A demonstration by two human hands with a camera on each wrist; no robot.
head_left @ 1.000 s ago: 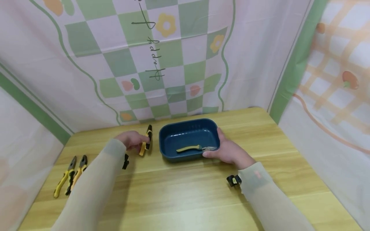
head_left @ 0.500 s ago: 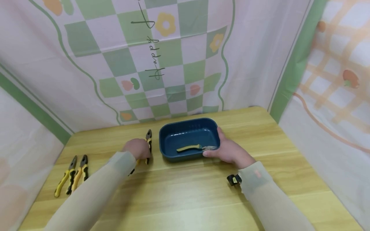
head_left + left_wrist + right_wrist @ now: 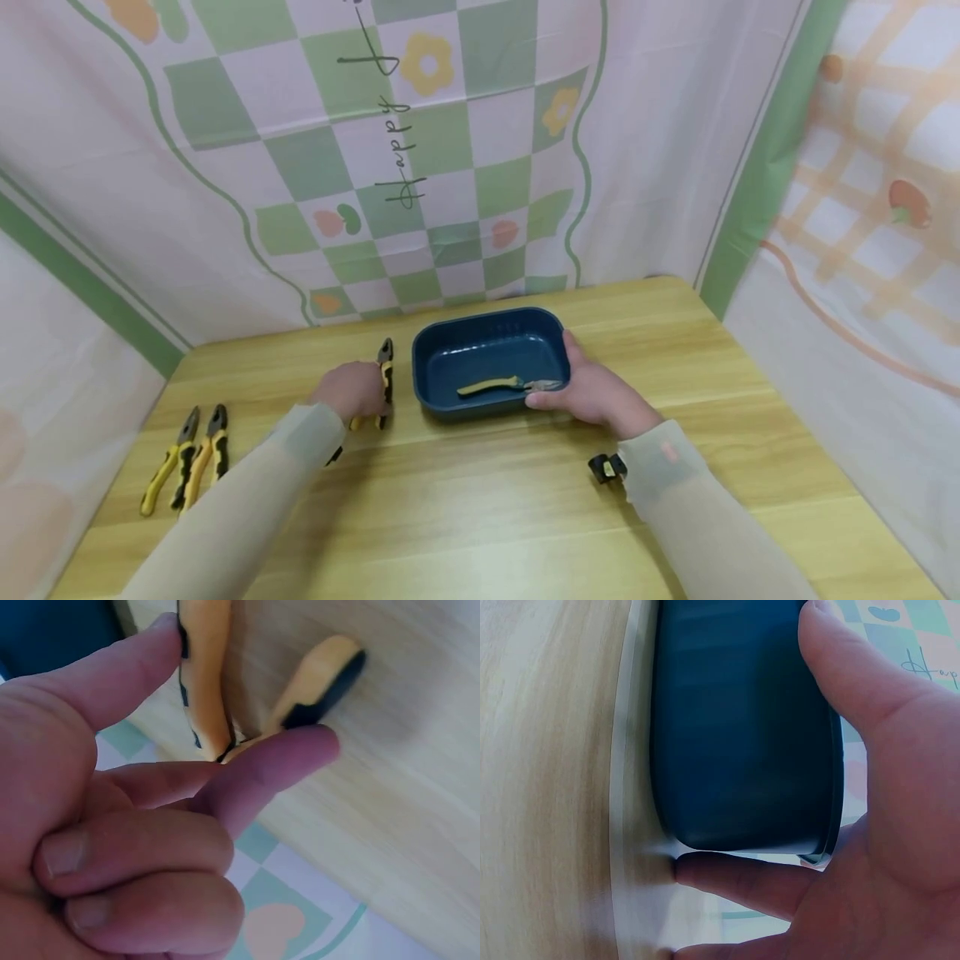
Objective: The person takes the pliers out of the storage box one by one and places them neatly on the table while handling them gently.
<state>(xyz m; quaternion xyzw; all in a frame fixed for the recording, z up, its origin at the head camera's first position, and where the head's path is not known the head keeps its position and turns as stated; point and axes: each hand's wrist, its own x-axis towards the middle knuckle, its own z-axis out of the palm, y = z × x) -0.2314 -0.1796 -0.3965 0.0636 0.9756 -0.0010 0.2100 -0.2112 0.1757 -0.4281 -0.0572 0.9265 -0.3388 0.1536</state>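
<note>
My left hand [image 3: 351,392] holds a pair of pliers [image 3: 386,352] with dark jaws and yellow-black handles, just left of the box. In the left wrist view, the thumb touches one handle [image 3: 206,667] and an extended finger reaches the other handle [image 3: 326,675]; two more fingers curl into the palm. My right hand [image 3: 600,396] grips the right end of a dark blue box [image 3: 480,331], thumb at the near rim and fingers along the end wall. Inside the box lies another pair of pliers [image 3: 491,385] with a yellow handle, its tip near my right thumb.
Two more pairs, yellow-and-black pliers [image 3: 180,454] and orange-and-black pliers [image 3: 210,450], lie side by side on the wooden table [image 3: 480,525] at the left. A patterned curtain [image 3: 315,158] hangs behind the table's far edge.
My left hand has shifted slightly nearer and to the right around the pliers, whose jaws now lie a little closer to me. The right hand and the box have stayed put.
</note>
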